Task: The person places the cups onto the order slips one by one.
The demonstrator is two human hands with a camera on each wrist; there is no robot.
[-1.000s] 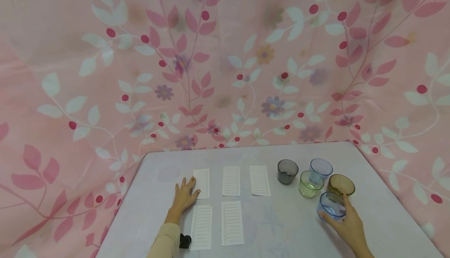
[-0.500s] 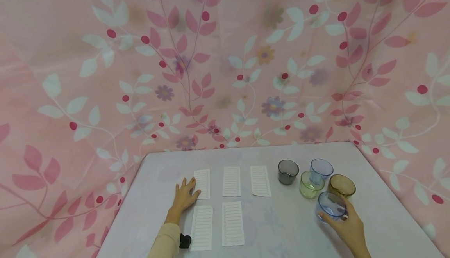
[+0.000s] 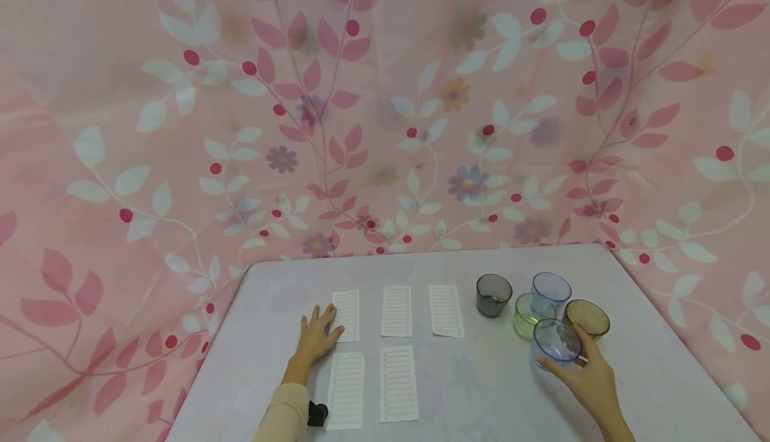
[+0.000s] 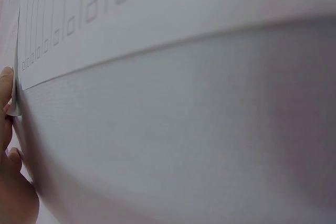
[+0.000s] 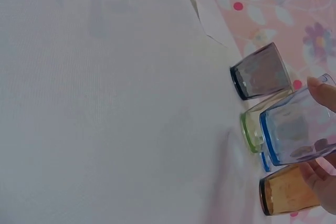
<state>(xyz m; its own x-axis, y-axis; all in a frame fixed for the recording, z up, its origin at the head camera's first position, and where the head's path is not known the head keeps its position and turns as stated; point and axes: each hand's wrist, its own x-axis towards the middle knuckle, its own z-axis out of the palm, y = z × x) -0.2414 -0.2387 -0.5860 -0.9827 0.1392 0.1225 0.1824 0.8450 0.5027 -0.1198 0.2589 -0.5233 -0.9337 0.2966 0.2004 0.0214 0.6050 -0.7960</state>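
My right hand (image 3: 594, 380) grips a clear blue glass cup (image 3: 557, 346) between thumb and fingers. In the right wrist view this blue cup (image 5: 294, 127) hangs above the tabletop, its base overlapping the green cup. Behind it in the head view stand a green glass cup (image 3: 525, 321), a second blue cup (image 3: 551, 285), an amber cup (image 3: 587, 315) and a grey cup (image 3: 494, 303). On the left, my left hand (image 3: 317, 338) lies with spread fingers on the table, fingertips at the edge of a printed paper slip (image 3: 347, 315).
More paper slips lie on the white table (image 3: 481, 395): two in the back row, a slip (image 3: 396, 311) and a slip (image 3: 446, 311), and two in front, a slip (image 3: 345, 392) and a slip (image 3: 398, 383). A small black object (image 3: 317, 414) sits by the left sleeve. Floral cloth (image 3: 385, 128) hangs behind.
My right hand has lifted the blue cup and carried it slightly left and away from the amber cup. The left hand has stayed where it was.
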